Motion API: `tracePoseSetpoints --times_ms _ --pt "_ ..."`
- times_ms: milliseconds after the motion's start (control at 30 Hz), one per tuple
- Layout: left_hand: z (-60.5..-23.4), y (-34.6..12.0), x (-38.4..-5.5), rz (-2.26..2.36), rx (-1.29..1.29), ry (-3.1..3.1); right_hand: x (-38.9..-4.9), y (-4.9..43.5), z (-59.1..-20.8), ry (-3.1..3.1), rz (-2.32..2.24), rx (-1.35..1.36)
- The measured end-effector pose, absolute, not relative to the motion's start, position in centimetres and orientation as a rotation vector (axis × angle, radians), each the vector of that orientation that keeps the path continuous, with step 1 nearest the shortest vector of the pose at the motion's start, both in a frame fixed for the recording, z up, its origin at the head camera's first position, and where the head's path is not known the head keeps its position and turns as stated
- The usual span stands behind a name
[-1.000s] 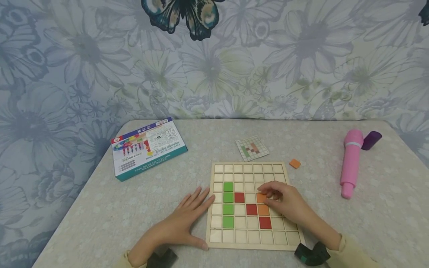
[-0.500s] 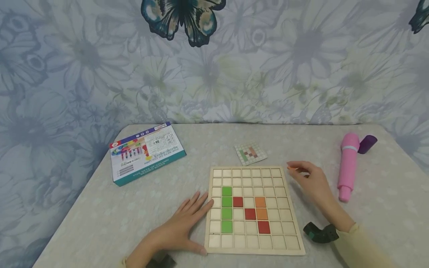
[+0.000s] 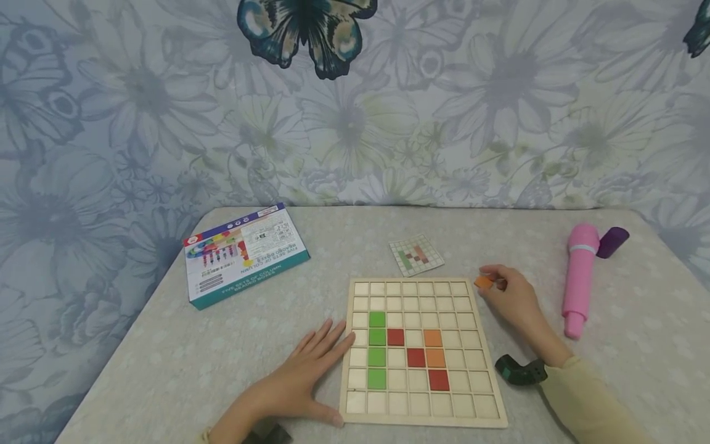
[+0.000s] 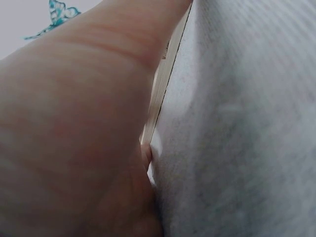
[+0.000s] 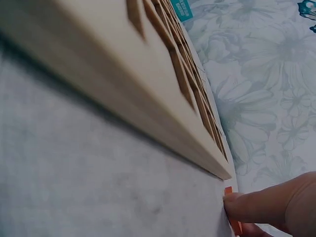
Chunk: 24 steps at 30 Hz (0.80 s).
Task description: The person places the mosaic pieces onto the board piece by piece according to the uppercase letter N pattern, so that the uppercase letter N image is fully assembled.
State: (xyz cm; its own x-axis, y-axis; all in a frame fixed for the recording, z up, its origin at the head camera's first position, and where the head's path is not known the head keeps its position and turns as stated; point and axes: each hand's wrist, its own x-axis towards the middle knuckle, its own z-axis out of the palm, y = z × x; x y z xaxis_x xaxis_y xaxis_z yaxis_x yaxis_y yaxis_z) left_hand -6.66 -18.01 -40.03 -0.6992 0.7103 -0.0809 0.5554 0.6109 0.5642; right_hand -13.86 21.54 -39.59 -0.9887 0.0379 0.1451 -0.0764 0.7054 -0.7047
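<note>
A wooden grid board (image 3: 424, 419) lies on the table with a column of green tiles (image 3: 377, 357), three red tiles (image 3: 416, 357) and two orange tiles (image 3: 433, 338) in its cells. Just past the board's upper right corner, my right hand (image 3: 513, 300) pinches a loose orange tile (image 3: 484, 282) between thumb and fingers. In the right wrist view that orange tile (image 5: 228, 191) shows at the fingertips, by the board's corner. My left hand (image 3: 302, 376) lies spread flat, its fingertips and thumb at the board's left edge.
A small pattern card (image 3: 416, 254) with a printed coloured grid lies behind the board. At the back left is a cardboard box (image 3: 246, 256). A pink microphone-shaped object (image 3: 579, 283) and a purple cylinder (image 3: 612, 242) lie at the right, before a flowered wall.
My right hand has left the orange tile on the board and moved right and back to the loose orange tile, which it now pinches. The left hand has stayed in place.
</note>
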Motion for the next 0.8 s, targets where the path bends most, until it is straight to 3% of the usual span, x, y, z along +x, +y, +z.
tracePoseSetpoints --times_ms 500,800 --pt "-39.8 -17.9 -6.7 0.733 0.995 2.521 -13.2 21.0 -39.1 -2.666 1.235 0.055" --pt "-40.0 -17.9 -6.6 0.737 1.001 2.527 -11.3 17.6 -37.8 -2.613 1.470 0.336"
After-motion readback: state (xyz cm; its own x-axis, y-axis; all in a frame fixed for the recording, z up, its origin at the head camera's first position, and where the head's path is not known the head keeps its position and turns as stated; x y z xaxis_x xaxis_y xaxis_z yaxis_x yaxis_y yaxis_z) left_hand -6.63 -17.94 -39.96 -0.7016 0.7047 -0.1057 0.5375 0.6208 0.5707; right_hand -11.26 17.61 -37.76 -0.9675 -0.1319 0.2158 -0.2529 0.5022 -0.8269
